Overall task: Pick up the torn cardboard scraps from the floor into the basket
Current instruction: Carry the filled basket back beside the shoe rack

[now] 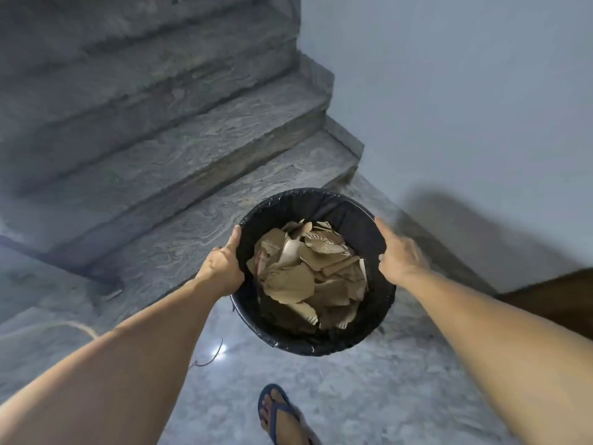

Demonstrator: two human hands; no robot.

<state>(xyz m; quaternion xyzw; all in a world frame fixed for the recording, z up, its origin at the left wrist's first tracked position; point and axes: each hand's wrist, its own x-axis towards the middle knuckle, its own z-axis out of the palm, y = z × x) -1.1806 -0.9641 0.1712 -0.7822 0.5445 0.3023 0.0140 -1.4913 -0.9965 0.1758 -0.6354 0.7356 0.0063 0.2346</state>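
Note:
A round black basket (pixel 378 303) lined with a black plastic bag is held above the floor in front of the stairs. Several torn brown cardboard scraps (pixel 308 277) fill it in a loose pile. My left hand (pixel 223 266) grips the basket's left rim, thumb along the edge. My right hand (pixel 399 256) grips the right rim, its index finger stretched along the rim and its other fingers hidden behind the edge. No scraps show on the floor in view.
Grey marble stairs (pixel 167 149) rise to the left and back. A pale wall (pixel 465 91) stands on the right, with a dark brown object (pixel 558 300) at its foot. A thin wire (pixel 211 358) lies on the marble floor. My foot in a blue flip-flop (pixel 279 412) is below.

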